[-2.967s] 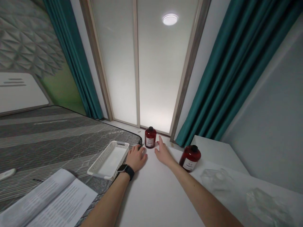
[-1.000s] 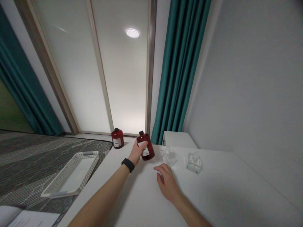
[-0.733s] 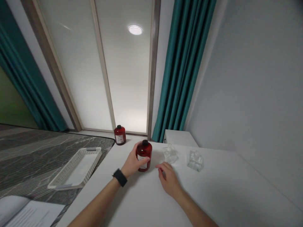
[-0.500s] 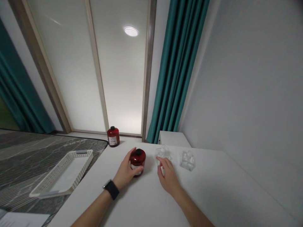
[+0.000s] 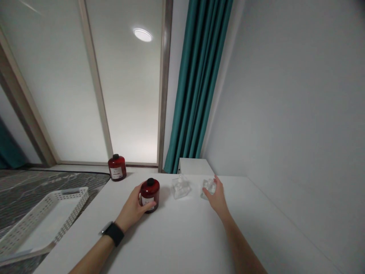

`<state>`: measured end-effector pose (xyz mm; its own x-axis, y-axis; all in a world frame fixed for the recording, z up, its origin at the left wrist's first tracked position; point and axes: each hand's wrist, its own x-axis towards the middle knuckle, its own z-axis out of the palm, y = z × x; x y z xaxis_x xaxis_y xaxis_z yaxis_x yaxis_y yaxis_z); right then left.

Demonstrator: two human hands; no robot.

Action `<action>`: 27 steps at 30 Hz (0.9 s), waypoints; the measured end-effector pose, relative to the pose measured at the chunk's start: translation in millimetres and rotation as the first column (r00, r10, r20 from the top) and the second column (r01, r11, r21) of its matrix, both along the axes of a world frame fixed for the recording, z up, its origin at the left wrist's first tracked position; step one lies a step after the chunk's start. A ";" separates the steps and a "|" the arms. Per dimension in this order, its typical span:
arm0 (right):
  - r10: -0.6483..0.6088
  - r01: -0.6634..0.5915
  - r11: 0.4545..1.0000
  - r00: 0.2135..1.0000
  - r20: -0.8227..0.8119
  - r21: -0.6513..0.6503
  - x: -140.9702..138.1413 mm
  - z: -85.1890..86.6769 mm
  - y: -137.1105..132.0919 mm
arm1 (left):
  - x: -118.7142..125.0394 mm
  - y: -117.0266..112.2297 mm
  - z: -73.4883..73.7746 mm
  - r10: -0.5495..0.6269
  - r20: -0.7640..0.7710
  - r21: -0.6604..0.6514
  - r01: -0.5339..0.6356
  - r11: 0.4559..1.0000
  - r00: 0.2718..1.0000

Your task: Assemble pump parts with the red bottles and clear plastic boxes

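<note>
My left hand point(image 5: 137, 203) is wrapped around a dark red bottle point(image 5: 150, 192) with a black cap and a white label, upright on the white table point(image 5: 171, 236). Over to the right, my right hand point(image 5: 217, 198) has its thumb and fingers around a small clear, glass-like bottle point(image 5: 209, 185), partly hidden by the hand. Between the two hands stands another clear, squarish bottle point(image 5: 181, 187), touched by neither. A second red bottle point(image 5: 117, 168), also black-capped and labelled, is at the table's far left corner.
A white perforated basket point(image 5: 67, 219) lies to the left of the table, on a grey streaked surface point(image 5: 25, 180). Behind the table are a white cabinet point(image 5: 195, 165), a teal curtain point(image 5: 196, 87) and frosted door panels point(image 5: 131, 95). A wall point(image 5: 285, 106) runs along the right.
My right hand has moved from the nearer clear bottle to the right-hand one and closed around it. My left hand stays on the red bottle. The view has turned to the right.
</note>
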<state>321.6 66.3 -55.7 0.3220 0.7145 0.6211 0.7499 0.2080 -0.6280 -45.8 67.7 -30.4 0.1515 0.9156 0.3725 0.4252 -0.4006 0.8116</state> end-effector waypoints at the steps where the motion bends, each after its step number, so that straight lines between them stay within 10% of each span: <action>1: -0.003 0.002 1.000 1.000 -0.022 -0.021 2.0 -2.4 1.6 | -2.5 2.6 -1.5 -0.007 -0.018 -0.017 0.007 1.000 1.000; 12: 0.223 -0.261 0.925 0.961 -0.161 -0.276 10.6 23.8 -18.3 | -5.6 -1.9 9.8 0.190 -0.244 -0.013 -0.199 0.980 0.951; 18: 0.521 -0.598 0.642 0.799 -0.299 -0.480 -33.3 46.4 -49.1 | -3.6 -1.6 3.8 0.178 -0.232 0.047 -0.171 0.984 0.956; 23: 0.577 -0.620 0.685 0.782 -0.235 -0.382 -95.2 41.7 -58.5 | 0.5 -7.8 3.2 0.148 -0.290 0.044 -0.141 0.989 0.945; 27: 0.595 -0.656 0.687 0.755 -0.275 -0.314 -120.6 31.4 -62.3 | 3.1 -12.9 3.4 -0.008 -0.037 -0.118 0.004 0.993 0.999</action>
